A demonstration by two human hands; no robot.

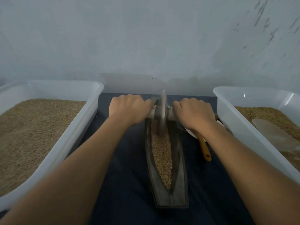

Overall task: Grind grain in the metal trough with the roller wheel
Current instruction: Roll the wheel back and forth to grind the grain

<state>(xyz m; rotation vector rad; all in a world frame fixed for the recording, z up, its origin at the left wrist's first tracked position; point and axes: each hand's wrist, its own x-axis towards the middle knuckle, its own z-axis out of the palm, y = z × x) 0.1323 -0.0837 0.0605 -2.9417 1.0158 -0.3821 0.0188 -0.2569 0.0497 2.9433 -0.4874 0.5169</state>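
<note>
A long, boat-shaped metal trough [181, 181] lies lengthwise on the dark cloth in front of me, holding a strip of brown grain [162, 153]. The grey metal roller wheel [162, 111] stands upright in the trough at its far end, on top of the grain. My left hand [128, 108] grips the axle handle on the wheel's left side. My right hand [193, 112] grips the handle on its right side. Both arms reach straight forward.
A white plastic tub [78, 124] full of grain stands at the left. Another white tub [230, 120] with grain and a pale scoop [274, 133] is at the right. A small white dish [191, 133] and a wooden spoon handle [205, 150] lie beside the trough. A wall rises close behind.
</note>
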